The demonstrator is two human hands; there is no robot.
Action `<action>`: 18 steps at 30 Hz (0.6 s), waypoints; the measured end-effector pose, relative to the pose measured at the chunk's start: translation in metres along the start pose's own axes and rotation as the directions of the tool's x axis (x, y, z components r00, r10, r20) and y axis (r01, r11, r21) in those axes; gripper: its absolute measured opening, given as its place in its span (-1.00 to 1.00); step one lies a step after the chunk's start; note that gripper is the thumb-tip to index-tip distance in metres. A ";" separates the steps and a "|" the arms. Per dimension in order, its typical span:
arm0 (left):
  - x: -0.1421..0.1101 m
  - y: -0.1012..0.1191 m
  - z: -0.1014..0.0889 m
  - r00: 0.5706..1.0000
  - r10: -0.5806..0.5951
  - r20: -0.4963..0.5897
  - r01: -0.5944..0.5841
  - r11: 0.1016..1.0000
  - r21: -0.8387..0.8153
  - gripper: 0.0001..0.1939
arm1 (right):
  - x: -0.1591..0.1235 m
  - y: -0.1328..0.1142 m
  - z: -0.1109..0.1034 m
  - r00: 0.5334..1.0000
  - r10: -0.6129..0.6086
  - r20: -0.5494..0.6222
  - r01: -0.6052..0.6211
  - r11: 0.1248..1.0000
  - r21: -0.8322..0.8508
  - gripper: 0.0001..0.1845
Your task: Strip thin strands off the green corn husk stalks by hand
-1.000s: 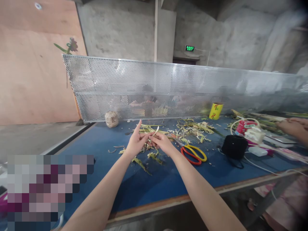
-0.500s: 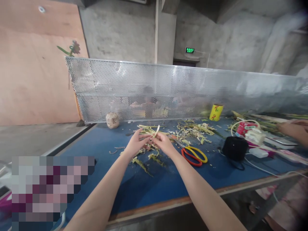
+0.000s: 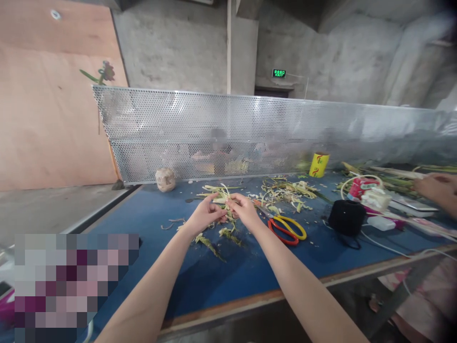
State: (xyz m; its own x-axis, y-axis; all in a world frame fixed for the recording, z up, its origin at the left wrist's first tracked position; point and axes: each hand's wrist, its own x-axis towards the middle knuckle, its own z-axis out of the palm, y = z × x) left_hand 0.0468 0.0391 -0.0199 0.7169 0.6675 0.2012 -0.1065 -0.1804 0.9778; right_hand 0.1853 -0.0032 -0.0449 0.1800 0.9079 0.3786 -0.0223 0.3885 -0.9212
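Note:
My right hand (image 3: 243, 209) pinches a thin, pale green plant strip (image 3: 226, 191), whose tip curls up above the fingers. Close beside it, my left hand (image 3: 205, 215) has its index finger raised, while the thumb and other fingers are closed together. What lies between those left fingers is too small to make out. Torn plant peelings (image 3: 207, 244) are scattered under and in front of both hands. To the right of my right hand lie scissors (image 3: 288, 229) with one red and one yellow handle, their blades pointing toward the peelings.
A larger heap of peelings (image 3: 289, 191) covers the blue table (image 3: 228, 281) behind the scissors. On the right are a black spool-like object (image 3: 346, 217), white cables and a yellow can-shaped roll (image 3: 319, 165). A perforated metal screen (image 3: 171, 128) closes the back. Another person's hand (image 3: 437, 188) works at far right.
The pale strip stood upright and leaned right; now it is lower and curls between the hands. My fingers have shifted slightly, and the view has turned a little.

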 end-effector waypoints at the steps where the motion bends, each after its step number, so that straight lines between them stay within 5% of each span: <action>1: 0.000 -0.001 0.000 1.000 0.002 -0.008 -0.001 1.000 0.010 -0.26 | 0.000 -0.002 -0.001 1.000 0.011 0.016 -0.011 1.000 0.006 -0.70; 9: 0.006 -0.004 -0.003 0.964 0.127 -0.232 -0.102 0.988 0.113 -0.24 | -0.003 -0.005 -0.001 0.991 0.088 0.104 -0.088 0.996 -0.008 -0.66; 18: 0.008 -0.006 -0.009 0.962 0.122 -0.244 -0.089 0.986 0.141 -0.28 | -0.001 0.002 0.001 0.995 0.063 0.077 -0.057 0.995 -0.082 -0.68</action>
State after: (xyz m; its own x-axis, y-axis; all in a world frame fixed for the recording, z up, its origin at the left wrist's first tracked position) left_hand 0.0472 0.0523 -0.0235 0.5085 0.7967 0.3267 -0.0713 -0.3392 0.9380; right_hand 0.1844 -0.0030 -0.0468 0.1019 0.9400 0.3256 0.0483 0.3222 -0.9454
